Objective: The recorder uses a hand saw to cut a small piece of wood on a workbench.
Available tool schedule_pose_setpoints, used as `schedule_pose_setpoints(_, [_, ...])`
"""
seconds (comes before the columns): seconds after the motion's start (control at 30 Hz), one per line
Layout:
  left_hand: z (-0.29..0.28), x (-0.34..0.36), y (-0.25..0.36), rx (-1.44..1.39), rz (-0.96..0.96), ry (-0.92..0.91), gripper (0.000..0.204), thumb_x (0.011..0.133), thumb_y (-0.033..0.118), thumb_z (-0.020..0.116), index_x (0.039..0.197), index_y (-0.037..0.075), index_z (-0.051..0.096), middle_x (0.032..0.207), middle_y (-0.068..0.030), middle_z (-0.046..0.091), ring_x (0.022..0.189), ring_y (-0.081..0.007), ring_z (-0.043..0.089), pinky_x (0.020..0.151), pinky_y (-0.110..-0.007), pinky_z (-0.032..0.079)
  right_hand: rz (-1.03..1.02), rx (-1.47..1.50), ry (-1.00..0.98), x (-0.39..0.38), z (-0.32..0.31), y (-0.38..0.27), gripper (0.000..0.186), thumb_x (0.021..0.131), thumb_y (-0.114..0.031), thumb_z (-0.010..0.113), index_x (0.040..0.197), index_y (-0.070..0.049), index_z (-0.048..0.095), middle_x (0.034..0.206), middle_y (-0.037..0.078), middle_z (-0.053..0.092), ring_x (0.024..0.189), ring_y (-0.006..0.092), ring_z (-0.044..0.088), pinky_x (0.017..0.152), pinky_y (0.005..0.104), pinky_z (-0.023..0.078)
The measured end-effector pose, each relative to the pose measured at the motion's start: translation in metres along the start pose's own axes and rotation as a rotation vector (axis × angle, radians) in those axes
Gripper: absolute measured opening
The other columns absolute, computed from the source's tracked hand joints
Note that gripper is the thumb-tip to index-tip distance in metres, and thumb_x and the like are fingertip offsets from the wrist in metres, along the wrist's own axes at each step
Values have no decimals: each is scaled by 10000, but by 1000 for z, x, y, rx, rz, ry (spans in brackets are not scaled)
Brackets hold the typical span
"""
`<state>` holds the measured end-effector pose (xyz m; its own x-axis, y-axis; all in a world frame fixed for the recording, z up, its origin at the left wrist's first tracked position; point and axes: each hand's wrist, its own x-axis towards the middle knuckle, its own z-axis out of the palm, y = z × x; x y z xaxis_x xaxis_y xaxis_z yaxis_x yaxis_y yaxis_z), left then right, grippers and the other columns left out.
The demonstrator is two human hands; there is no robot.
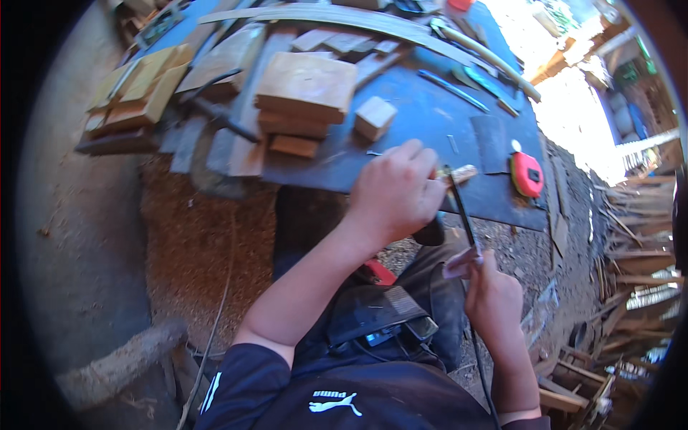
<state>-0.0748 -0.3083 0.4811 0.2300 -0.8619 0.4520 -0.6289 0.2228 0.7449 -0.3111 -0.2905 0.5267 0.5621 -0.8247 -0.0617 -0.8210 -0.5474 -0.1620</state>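
My left hand (398, 190) is closed around a small piece of wood at the front edge of the blue worktable (423, 100). The wood's pale end (464, 173) sticks out to the right of my fingers. My right hand (496, 295), lower and to the right, is closed on a long, thin, dark blade-like tool (462, 208). Pinkish wrapping shows where I grip it. The tool's upper end lies against or across the wood's end; contact is hard to judge. Whether it is a file or a saw blade cannot be told.
Behind my left hand are a stack of wooden blocks (304, 89) and a small block (375, 118). A red tape measure (527, 174) sits at the right edge. A dark clamp (222, 118) stands at left. Long wood strips (337, 16) lie at the back. A black cord (481, 373) hangs below my right hand.
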Motion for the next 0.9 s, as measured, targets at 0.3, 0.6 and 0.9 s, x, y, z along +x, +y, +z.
schedule_pose_setpoints(0.3, [-2,-3,-4,17,-4,-12,165,868,183,573,775,48,590,804,-142,589,752,-378,626,672,-485,501,-75,57,5,17,3,-2,89,962,-117,588,989,-57,528,577,178,574,526,398,616,500,514,474])
schedule_pose_setpoints(0.6, [-7,-2,-7,18,-20,-42,170,874,187,565,783,47,600,803,-144,601,749,-381,631,675,-483,505,-135,41,38,47,11,-8,99,1002,-157,534,1009,-60,515,592,155,616,507,364,640,454,477,486])
schedule_pose_setpoints(0.9, [-1,-2,-3,19,8,-30,187,885,196,562,782,44,594,824,-138,606,754,-386,627,674,-489,503,-51,31,-9,44,11,-12,145,968,-108,590,1038,-23,496,597,202,591,553,417,627,509,533,466])
